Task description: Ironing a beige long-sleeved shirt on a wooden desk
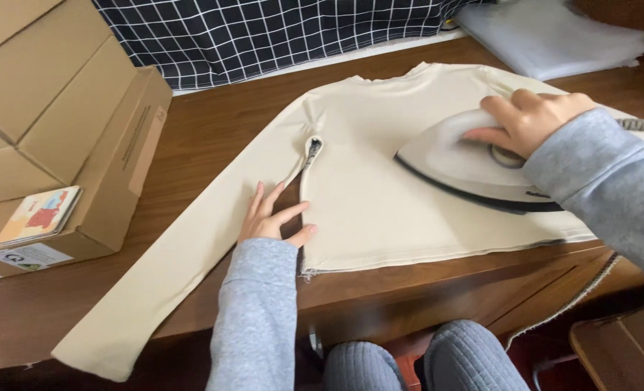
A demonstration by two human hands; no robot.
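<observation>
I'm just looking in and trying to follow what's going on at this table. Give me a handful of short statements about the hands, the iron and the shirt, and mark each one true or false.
1. The right hand grips the white iron on top of the cream long-sleeved shirt. True.
2. The left hand is lifted clear above the table. False: it lies flat, fingers spread, by the shirt's side seam near the armpit.
3. The shirt is folded into a neat square. False: it lies spread out, one sleeve stretched toward the table's near edge.
4. Cardboard boxes stand to the left on the wooden table. True.
5. The iron stands upright on its heel. False: it rests soleplate-down on the shirt.
</observation>
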